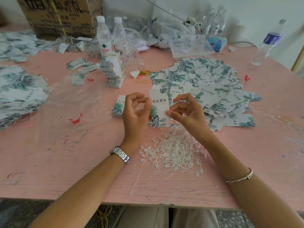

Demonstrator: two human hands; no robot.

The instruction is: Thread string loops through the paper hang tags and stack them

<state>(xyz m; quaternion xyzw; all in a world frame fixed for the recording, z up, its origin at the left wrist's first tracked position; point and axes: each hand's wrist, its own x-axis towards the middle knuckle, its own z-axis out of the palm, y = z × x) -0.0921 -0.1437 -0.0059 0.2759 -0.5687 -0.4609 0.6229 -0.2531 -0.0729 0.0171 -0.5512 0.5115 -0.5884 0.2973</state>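
Hang tag held up between both hands, just above worktop, print facing camera. Left hand pinches left edge, right hand pinches lower right edge. Tag looks light: thin card, stiff enough to stand, likely creases if squeezed, so edge pinch suits. String loops heaped near wrists: limp, tangle-prone, best taken by end tab. String in fingers? Cannot tell. Small stack behind left hand.

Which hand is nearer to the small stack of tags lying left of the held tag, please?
Left. The left hand is right beside the stack, covering its right edge in view; the right hand is farther off, across the held tag.
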